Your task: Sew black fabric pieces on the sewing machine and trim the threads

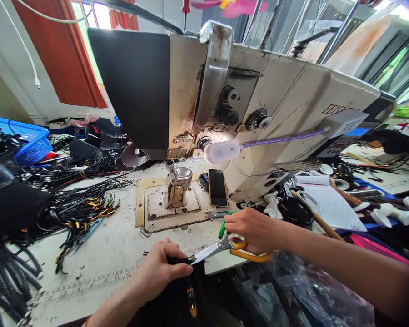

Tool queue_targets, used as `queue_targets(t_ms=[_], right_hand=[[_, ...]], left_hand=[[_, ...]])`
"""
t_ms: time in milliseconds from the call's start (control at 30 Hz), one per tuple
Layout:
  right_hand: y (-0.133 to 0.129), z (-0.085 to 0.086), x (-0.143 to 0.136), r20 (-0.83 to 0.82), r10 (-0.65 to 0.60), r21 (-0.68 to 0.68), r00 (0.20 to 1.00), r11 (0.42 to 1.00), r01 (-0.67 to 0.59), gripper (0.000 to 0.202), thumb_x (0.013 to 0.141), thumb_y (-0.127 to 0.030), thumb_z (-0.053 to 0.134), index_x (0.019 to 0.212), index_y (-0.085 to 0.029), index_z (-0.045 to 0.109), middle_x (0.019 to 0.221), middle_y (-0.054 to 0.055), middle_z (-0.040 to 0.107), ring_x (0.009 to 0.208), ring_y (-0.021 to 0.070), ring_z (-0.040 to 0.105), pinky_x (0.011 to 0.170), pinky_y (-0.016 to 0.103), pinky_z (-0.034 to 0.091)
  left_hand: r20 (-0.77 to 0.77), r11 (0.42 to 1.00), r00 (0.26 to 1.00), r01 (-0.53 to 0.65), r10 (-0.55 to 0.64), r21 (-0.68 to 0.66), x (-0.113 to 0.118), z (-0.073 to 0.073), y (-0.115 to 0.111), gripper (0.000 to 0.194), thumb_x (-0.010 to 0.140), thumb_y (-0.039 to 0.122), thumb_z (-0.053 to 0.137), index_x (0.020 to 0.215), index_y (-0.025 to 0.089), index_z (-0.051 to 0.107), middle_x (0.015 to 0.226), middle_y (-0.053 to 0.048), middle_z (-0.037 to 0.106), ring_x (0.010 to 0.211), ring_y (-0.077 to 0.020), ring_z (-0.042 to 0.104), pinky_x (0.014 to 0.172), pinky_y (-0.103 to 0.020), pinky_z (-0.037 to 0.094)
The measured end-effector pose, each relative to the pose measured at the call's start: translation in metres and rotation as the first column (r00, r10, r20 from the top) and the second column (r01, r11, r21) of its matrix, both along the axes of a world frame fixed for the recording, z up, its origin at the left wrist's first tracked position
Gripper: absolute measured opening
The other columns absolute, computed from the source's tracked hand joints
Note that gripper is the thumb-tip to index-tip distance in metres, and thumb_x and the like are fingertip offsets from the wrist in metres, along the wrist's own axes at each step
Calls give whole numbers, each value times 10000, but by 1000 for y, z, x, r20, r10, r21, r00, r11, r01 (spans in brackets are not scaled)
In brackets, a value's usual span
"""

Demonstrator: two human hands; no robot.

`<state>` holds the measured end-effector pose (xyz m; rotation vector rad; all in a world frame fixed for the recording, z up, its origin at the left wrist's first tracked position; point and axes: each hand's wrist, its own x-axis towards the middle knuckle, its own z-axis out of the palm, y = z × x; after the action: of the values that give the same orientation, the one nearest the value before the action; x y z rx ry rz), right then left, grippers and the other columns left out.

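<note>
1. Broadly, the pale work table (122, 240) took up the most room, with ruler markings along its near side and bundles of black cords (98, 168) spread over its left part, near a blue basket (34, 147).
2. The sewing machine (286, 100) stood on it, its long body running off to the right; a small lit lamp (223, 152) hung beside the head.
3. The right hand (255, 229) lay beyond the table's near edge, back upward and knuckles bent, its forearm sloping slightly up from the right side of the view. Its fingers were curled around the handles of the scissors, a closed, firm-looking hold.
4. The left hand (167, 268) was lower and nearer, its forearm slanting up from the bottom, wrist nearly straight. Thumb and forefinger lay close together in a narrow pinch on a black strip.
5. The scissors (220, 246), yellow-handled, pointed down and leftward, their tip just beside the left thumb; whether the blades were parted could not be told.
6. A phone (218, 188) rested against the machine's base.
7. The black strip (177, 260) showed partly, between the left fingers and near the scissor tip.
8. Smallest, an orange-and-black piece (192, 302) hung below the left hand; its attachment was unclear.
</note>
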<state>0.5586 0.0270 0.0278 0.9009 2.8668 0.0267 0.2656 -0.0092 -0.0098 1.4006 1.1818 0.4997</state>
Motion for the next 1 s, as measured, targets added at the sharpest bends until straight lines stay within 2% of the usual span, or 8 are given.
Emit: queue_targets(t_ms=[267,433,500,567,667,800,900,1000], right_hand=[[-2,-5,-1,-16,-28,36,999,999,29,106,646,-112,574,721,-172,530,718,16,568,570,122,445,527,271,176],[-9,-23,3,-58,-106,61,993,992,110,99,654,-112,552,719,-182,527,718,24,568,562,131,448,520,291,180],[-15,-32,5,-76,-167,66,983,983,172,60,713,-128,541,736,-184,536,732,31,579,573,136,476,526,293,216],[-21,-42,9,-94,-264,68,960,960,271,69,825,-169,501,779,-180,552,775,47,600,617,154,537,555,290,287],[-26,-55,24,-101,-454,63,885,885,461,201,927,-318,500,826,-159,569,846,93,630,710,224,627,611,313,390],[-23,-68,57,-73,-613,-1,787,789,615,430,782,-546,710,863,-137,605,897,124,651,780,301,674,657,378,499],[-21,-65,72,-66,-650,-52,757,760,648,402,668,-372,828,919,-121,640,978,146,661,900,326,676,774,421,544],[-30,-42,48,-96,-656,-68,749,755,652,314,690,-223,784,957,-104,668,1019,182,667,1006,377,641,888,520,510]], left_hand=[[8,1000,1000,1,-1,0,-3,4,3,236,601,401,748,650,170,735,723,13,504,756,-178,471,758,-322,333],[2,1000,1000,-16,16,4,-7,0,4,266,601,426,749,657,169,719,735,12,523,764,-178,493,772,-318,358],[-12,999,999,-41,41,-7,-10,-2,3,287,601,438,746,683,166,710,758,9,531,768,-180,506,772,-321,374],[-42,998,997,-62,62,-6,-13,-5,2,303,606,445,743,714,165,705,791,1,545,793,-190,522,784,-326,389],[-98,999,994,-38,39,15,-16,-5,2,307,635,459,727,738,170,710,828,-11,566,842,-205,545,810,-328,406],[-128,998,991,43,-36,49,-26,3,-1,340,654,464,709,852,188,725,916,-37,612,939,-241,575,899,-356,420],[-170,994,983,79,-64,78,-40,17,-10,337,686,403,678,978,243,729,1071,-57,665,1100,-293,559,1016,-407,382],[-265,952,964,71,11,299,-48,35,-27,238,748,385,653,954,314,748,1070,-37,707,1119,-309,566,1036,-429,376]])
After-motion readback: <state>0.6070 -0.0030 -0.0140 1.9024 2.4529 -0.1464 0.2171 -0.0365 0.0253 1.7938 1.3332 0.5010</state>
